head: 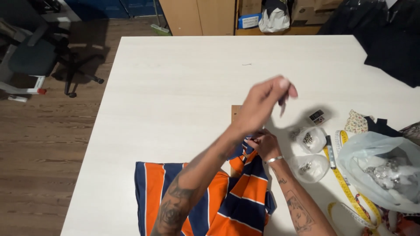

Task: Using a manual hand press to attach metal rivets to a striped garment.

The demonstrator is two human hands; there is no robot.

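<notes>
An orange, navy and white striped garment [238, 199] lies at the near edge of the white table [175, 87]. My right hand [264, 146], with a silver bracelet on its wrist, pinches a bunched-up part of the garment just above the table. My left hand [267, 99] is raised above it and blurred by motion. Its fingertips are drawn together and point downward. Whether anything is between them cannot be seen. My tattooed left forearm crosses over the garment.
A wooden strip [236, 112] lies under the hands. On the right are two small clear bags of metal bits [309, 140], a small black box [316, 116], a dark pen [330, 153], a yellow tape measure [348, 188], a large translucent bag [385, 168] and dark cloth [389, 39]. An office chair [35, 57] stands on the floor at the left.
</notes>
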